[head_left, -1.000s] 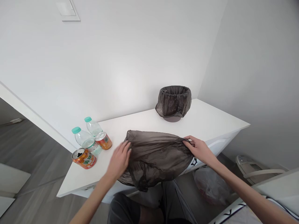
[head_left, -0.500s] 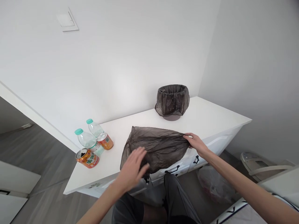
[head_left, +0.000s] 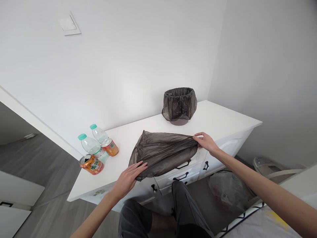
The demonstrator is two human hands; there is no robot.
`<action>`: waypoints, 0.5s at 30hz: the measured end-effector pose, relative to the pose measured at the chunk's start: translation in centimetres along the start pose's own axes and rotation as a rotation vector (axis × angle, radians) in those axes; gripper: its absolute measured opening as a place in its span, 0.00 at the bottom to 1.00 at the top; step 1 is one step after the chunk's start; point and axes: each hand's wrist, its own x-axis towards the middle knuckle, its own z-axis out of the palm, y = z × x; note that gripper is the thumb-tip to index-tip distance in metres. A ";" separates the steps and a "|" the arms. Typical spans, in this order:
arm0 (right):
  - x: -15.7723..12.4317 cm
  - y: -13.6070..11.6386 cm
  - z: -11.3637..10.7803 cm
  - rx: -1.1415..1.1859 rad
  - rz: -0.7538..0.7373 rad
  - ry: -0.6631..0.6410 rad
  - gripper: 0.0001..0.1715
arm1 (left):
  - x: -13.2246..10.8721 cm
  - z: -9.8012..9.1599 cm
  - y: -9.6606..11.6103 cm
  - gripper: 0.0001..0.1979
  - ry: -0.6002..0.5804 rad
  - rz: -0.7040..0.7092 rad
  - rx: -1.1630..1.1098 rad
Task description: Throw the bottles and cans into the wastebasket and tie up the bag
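Observation:
A dark, see-through plastic garbage bag (head_left: pixel 165 150) lies spread over the front edge of the white counter, its lower side hanging past the edge. My right hand (head_left: pixel 206 142) pinches the bag's right end between thumb and fingers. On the bag's lower left corner rests my left hand (head_left: pixel 132 173), fingers stretched out flat across the film; its thumb is hidden. Behind the bag, a small trash can (head_left: pixel 179 122) stands upright near the wall. It is lined with a similar dark bag (head_left: pixel 179 105) folded down over its rim.
Two clear bottles with teal caps (head_left: pixel 90 143) (head_left: pixel 99 134) and two orange drink cans (head_left: pixel 91 164) (head_left: pixel 110 147) stand at the left of the counter (head_left: pixel 223 120). Drawers with black handles (head_left: pixel 180 177) face my knees. A filled plastic bag (head_left: pixel 228 191) sits on the floor at right.
My left hand has moved down and left from above the bag onto its lower left corner. My right hand keeps its pinch on the right end.

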 end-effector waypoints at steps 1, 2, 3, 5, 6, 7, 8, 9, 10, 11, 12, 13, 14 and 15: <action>-0.1 0.0 -0.1 0.001 0.028 -0.019 0.16 | -0.3 -0.5 0.1 0.48 0.027 -0.007 -0.023; -0.3 -0.1 -0.2 -0.009 0.026 -0.028 0.18 | -0.5 -0.8 0.3 0.44 0.052 -0.017 -0.041; -0.7 -0.2 -0.4 -0.033 -0.021 -0.015 0.20 | -0.6 -1.1 0.5 0.41 0.072 -0.028 -0.051; -1.9 -0.3 -0.6 -0.132 -0.251 0.050 0.28 | -0.6 -1.1 1.2 0.44 0.082 -0.037 -0.048; -2.8 -0.3 -0.7 -0.212 -0.409 0.073 0.32 | -0.5 -0.9 1.4 0.48 0.079 -0.034 -0.037; -3.7 -0.1 -0.8 -0.309 -0.570 0.065 0.36 | -0.4 -0.6 1.6 0.48 0.080 -0.033 -0.026; -4.5 0.1 -0.9 -0.415 -0.720 0.020 0.38 | -0.2 -0.2 1.7 0.45 0.087 -0.040 -0.021; -5.3 0.6 -1.0 -0.524 -0.851 -0.054 0.41 | -0.1 0.3 1.7 0.41 0.104 -0.057 -0.024; -5.9 1.1 -1.0 -0.628 -0.954 -0.140 0.43 | 0.1 0.7 1.6 0.39 0.127 -0.081 -0.042; -6.3 1.8 -0.9 -0.714 -1.031 -0.212 0.45 | 0.3 1.0 1.5 0.38 0.151 -0.107 -0.074; -6.5 2.5 -0.8 -0.775 -1.080 -0.262 0.46 | 0.5 1.0 1.3 0.37 0.166 -0.132 -0.120; -6.4 3.3 -0.7 -0.805 -1.107 -0.284 0.46 | 0.8 0.9 1.0 0.36 0.171 -0.157 -0.178; -6.0 4.1 -0.5 -0.803 -1.115 -0.285 0.44 | 1.2 0.4 0.7 0.35 0.169 -0.184 -0.242; -5.5 4.8 -0.3 -0.775 -1.109 -0.279 0.40 | 1.7 -0.2 0.4 0.32 0.162 -0.218 -0.308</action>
